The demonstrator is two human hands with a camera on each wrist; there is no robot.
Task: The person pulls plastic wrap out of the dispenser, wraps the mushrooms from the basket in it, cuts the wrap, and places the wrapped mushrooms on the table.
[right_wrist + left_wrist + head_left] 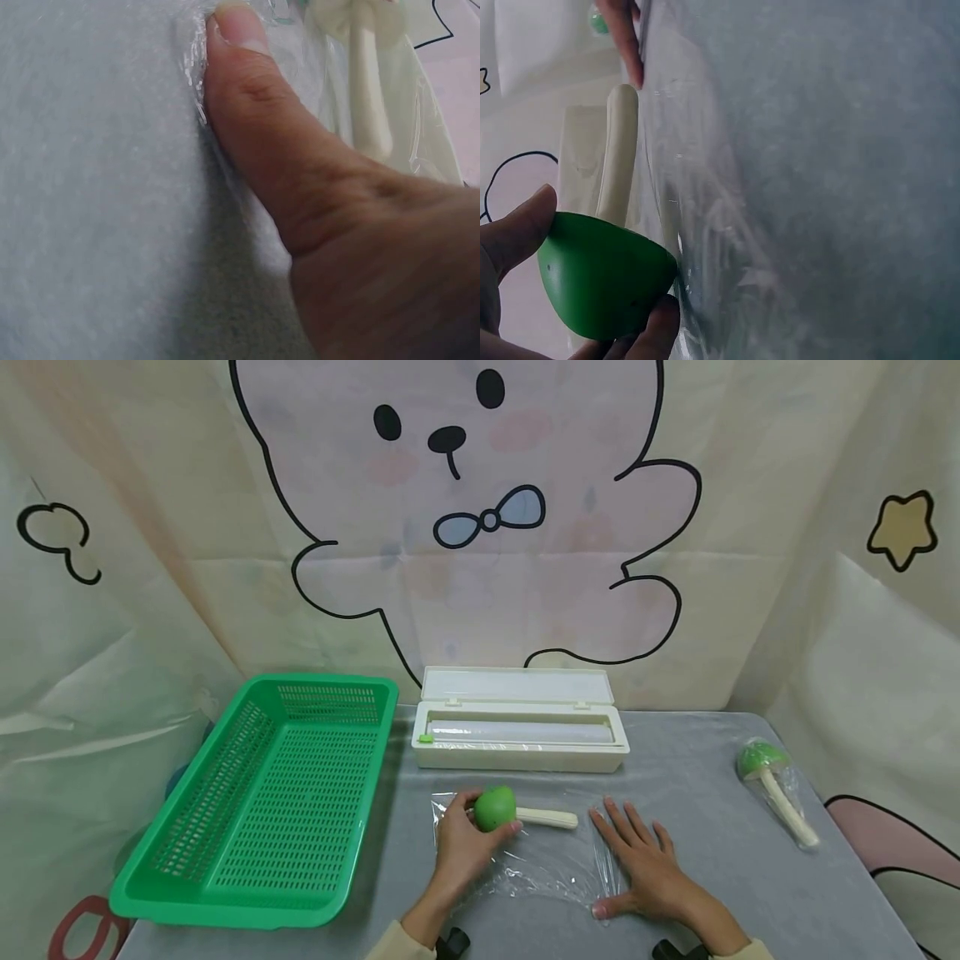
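Note:
My left hand [465, 847] pinches the round green cap of a toy mushroom [495, 810] between thumb and fingers. Its cream stem points to the right in the head view, and up in the left wrist view, where the cap [604, 277] fills the lower part. Below it a sheet of clear cling film [536, 868] lies wrinkled on the table. With fingers spread, my right hand [648, 868] rests on the film's right edge. In the right wrist view the thumb [255, 97] lies along the crinkled edge, and the mushroom's stem [367, 90] shows behind it.
A white cling film dispenser [521, 760] stands behind the hands, lid raised, film roll inside. To the left is a green plastic basket [352, 827]. Another mushroom, wrapped in film [776, 793], lies at the far right. Red handles [90, 927] show at the lower left.

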